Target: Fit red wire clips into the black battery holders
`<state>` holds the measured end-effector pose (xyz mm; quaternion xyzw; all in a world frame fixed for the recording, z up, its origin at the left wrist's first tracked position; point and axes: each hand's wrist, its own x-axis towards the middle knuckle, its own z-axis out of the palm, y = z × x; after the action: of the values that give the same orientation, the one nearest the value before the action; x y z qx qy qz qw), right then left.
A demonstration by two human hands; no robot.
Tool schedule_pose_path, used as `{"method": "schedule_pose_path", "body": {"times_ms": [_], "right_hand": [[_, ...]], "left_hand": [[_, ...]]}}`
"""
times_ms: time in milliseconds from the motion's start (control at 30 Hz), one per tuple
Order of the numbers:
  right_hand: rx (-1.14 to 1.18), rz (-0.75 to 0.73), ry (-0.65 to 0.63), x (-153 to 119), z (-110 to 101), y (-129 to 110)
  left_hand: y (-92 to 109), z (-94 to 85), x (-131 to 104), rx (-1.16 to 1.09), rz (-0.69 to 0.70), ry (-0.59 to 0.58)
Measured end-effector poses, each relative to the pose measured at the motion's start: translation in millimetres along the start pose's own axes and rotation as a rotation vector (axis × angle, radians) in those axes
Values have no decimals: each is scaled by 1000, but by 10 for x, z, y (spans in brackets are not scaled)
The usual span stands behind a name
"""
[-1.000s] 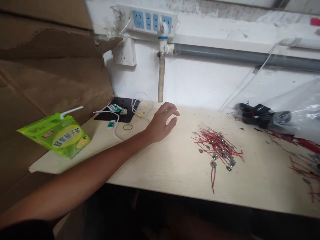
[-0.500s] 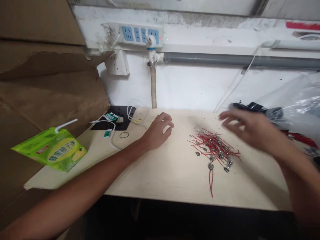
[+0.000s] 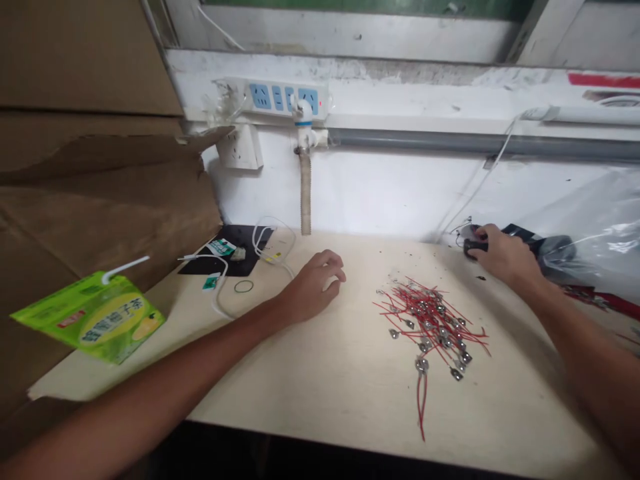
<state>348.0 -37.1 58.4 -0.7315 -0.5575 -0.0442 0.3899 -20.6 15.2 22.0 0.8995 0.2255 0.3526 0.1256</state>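
Leaning against the brown cardboard (image 3: 100,220) on the left, or just before it, is a green drink carton (image 3: 110,320) with a white straw (image 3: 127,268). Right of it on the desk (image 3: 280,393) lie a black sheet (image 3: 200,267), a white cable (image 3: 220,301) and a thin ring (image 3: 244,287). The left arm reaches in from the lower left, its forearm passing in front of part of the cable. The left hand (image 3: 317,283) is empty, low over or on the desk, with fingers curled and a narrow gap to the thumb. Behind it, a ribbed hose (image 3: 305,193) hangs by the wall. Next comes a loose heap of red wires (image 3: 425,313) with metal pieces, between the two hands and touched by neither. Farther right, the right arm stretches toward the back; the right hand (image 3: 487,247) has thumb and fingers around the near end of a black object (image 3: 471,249). Just beside that, dark items (image 3: 525,238) and clear plastic (image 3: 605,227) crowd the wall, partly hidden by the hand.
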Motion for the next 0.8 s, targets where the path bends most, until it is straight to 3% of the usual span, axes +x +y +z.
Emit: {"method": "schedule_pose_path", "body": {"times_ms": [100,200,400,533,600,700,800], "right_hand": [[-50,-41,-53,-70,95,-279],[-55,-160,-123,-304,239,-629],[55,-887,-119,-885,493,-1222],[107,-1169,-149,-1064,506,-1425],[175,-1209,-196,-1082,474,-1455],[304,-1184,-163,-1006,401,-1383],[312,-954,9,-826,335,-1192]], "left_hand": [[15,14,8,-22,-17,4],[74,33,18,-84,-61,-14],[322,100,-17,-307,-127,-95],[403,146,-26,-259,-49,80],[393,145,-10,-201,-25,167],[334,93,39,-217,-123,349],[232,-4,97,-329,-230,568]]}}
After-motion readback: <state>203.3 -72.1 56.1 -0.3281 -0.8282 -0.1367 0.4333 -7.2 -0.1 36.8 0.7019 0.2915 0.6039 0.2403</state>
